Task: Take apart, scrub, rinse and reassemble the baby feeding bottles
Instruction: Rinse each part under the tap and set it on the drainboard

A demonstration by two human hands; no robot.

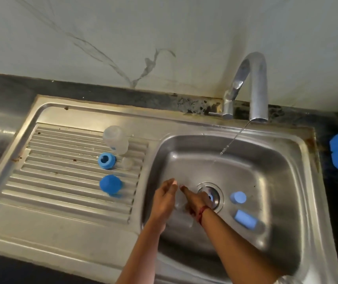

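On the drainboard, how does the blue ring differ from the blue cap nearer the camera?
The blue ring has an open hole in its middle; the blue cap is a closed dome. The blue ring lies beside the clear bottle and the clear teat; the blue cap stands apart, nearer the camera. Both are blue and rest on the drainboard, outside the basin.

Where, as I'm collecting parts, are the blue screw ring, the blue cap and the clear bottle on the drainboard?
Blue screw ring (110, 162): head view, its top rim.
Blue cap (110, 184): head view, its dome's middle.
Clear bottle (115, 139): head view, its side wall.
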